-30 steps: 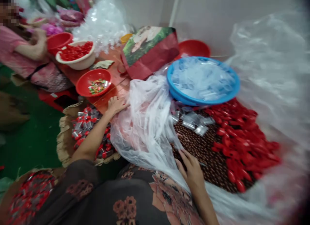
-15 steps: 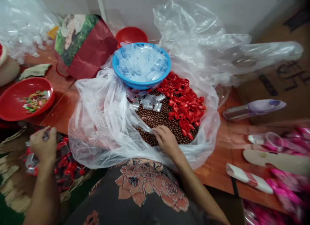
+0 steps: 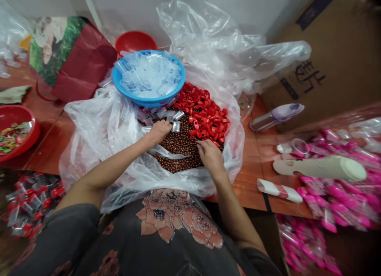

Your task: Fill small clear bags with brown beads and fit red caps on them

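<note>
One orange-red tabletop point(image 3: 248, 192), spread with the goods below. One tall brown cardboard carton point(image 3: 333, 62) with black markings, at right rear. One sheet of translucent white plastic point(image 3: 89, 129), crumpled, lying under and around the central goods. One heap of pink and clear plastic pieces point(image 3: 336, 196), at far right. One red paper bag with a green pictorial panel point(image 3: 71, 58), at left rear. One round blue plastic basin point(image 3: 149, 101), filled with clear plastic pieces point(image 3: 151, 73), at the rear of the sheet. One round red plastic bowl point(image 3: 29, 145) holding small multicoloured items, at left edge.

Two bare hands. Left hand point(image 3: 160, 131): fingers bent and close together, tips at the clear cases; whether they grip one cannot be told. Right hand point(image 3: 210, 155): fingers curled, thumb and forefinger tips near each other where caps meet beads; any pinch cannot be made out.

Glossy red plastic caps point(image 3: 208, 117), heaped right of centre on the sheet. Small rectangular clear plastic cases point(image 3: 176, 126), before the basin. Round brown beads point(image 3: 175, 149), in a layer between both hands.
</note>
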Demonstrator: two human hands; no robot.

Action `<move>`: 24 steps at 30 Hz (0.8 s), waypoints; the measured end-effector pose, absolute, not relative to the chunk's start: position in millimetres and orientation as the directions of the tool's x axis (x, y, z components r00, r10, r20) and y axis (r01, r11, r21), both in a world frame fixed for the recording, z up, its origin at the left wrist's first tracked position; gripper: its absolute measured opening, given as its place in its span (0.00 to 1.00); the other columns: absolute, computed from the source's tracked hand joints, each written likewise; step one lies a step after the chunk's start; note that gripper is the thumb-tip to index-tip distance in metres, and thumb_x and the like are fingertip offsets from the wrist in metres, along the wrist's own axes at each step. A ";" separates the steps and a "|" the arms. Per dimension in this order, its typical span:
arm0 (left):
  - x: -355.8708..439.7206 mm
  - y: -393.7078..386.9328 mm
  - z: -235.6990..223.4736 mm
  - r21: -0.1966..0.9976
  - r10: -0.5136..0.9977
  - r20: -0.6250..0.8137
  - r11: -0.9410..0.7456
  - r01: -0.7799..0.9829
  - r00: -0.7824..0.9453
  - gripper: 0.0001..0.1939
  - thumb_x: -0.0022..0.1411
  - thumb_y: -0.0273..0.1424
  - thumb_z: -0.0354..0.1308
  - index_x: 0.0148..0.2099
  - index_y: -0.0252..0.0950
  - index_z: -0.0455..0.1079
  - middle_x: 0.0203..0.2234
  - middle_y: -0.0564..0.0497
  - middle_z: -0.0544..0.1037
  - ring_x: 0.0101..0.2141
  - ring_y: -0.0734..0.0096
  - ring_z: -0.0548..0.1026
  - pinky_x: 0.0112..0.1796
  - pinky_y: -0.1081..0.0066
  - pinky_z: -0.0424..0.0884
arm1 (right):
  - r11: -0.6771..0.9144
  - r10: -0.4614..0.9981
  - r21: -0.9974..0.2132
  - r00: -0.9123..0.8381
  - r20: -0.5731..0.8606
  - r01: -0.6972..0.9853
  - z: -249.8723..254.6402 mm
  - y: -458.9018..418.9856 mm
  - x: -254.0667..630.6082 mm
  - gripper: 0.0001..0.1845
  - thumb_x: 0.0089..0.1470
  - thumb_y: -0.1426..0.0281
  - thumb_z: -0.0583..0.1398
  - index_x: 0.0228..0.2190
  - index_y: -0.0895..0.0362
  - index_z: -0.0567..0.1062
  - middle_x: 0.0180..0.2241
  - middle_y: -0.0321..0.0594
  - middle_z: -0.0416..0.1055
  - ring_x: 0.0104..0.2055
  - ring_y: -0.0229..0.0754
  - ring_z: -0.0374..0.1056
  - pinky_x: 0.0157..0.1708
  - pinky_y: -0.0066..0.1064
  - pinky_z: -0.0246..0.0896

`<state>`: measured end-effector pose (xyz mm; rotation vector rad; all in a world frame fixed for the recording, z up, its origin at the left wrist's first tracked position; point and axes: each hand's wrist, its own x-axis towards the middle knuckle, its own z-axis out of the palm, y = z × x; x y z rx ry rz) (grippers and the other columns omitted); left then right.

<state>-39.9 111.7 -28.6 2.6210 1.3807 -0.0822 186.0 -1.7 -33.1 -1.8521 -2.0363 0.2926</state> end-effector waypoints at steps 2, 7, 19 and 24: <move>-39.1 116.7 -32.5 0.131 0.839 -0.135 -0.512 0.849 0.527 0.21 0.63 0.18 0.44 0.52 0.33 0.72 0.45 0.38 0.75 0.49 0.54 0.73 0.48 0.60 0.69 | 0.120 0.987 -0.385 -0.069 0.146 0.915 -33.4 7.3 191.5 0.17 0.64 0.70 0.51 0.46 0.60 0.77 0.40 0.48 0.74 0.43 0.46 0.70 0.46 0.36 0.64; -68.1 103.6 -26.6 0.357 0.888 -0.099 -0.389 0.849 0.448 0.18 0.66 0.28 0.51 0.56 0.38 0.72 0.45 0.45 0.76 0.46 0.61 0.74 0.48 0.66 0.69 | 0.224 0.972 -0.304 -0.188 0.142 0.926 -35.4 41.0 187.8 0.19 0.64 0.69 0.52 0.53 0.57 0.72 0.48 0.50 0.69 0.46 0.47 0.65 0.47 0.38 0.61; -51.3 82.0 -39.4 0.649 0.818 -0.343 -0.149 0.746 0.461 0.12 0.56 0.31 0.62 0.43 0.37 0.80 0.34 0.50 0.82 0.36 0.64 0.78 0.39 0.70 0.69 | 0.157 0.988 -0.118 -0.155 0.026 0.981 -31.8 40.8 185.5 0.15 0.59 0.68 0.58 0.47 0.60 0.73 0.44 0.53 0.67 0.44 0.51 0.62 0.40 0.38 0.57; -17.9 92.4 -54.2 0.669 0.811 -0.307 -0.189 0.719 0.498 0.12 0.54 0.32 0.63 0.41 0.37 0.81 0.34 0.49 0.82 0.36 0.63 0.78 0.42 0.66 0.70 | 0.133 0.988 -0.119 -0.122 0.099 0.984 -28.9 33.8 191.5 0.17 0.63 0.61 0.54 0.42 0.62 0.73 0.40 0.52 0.72 0.42 0.51 0.63 0.42 0.39 0.56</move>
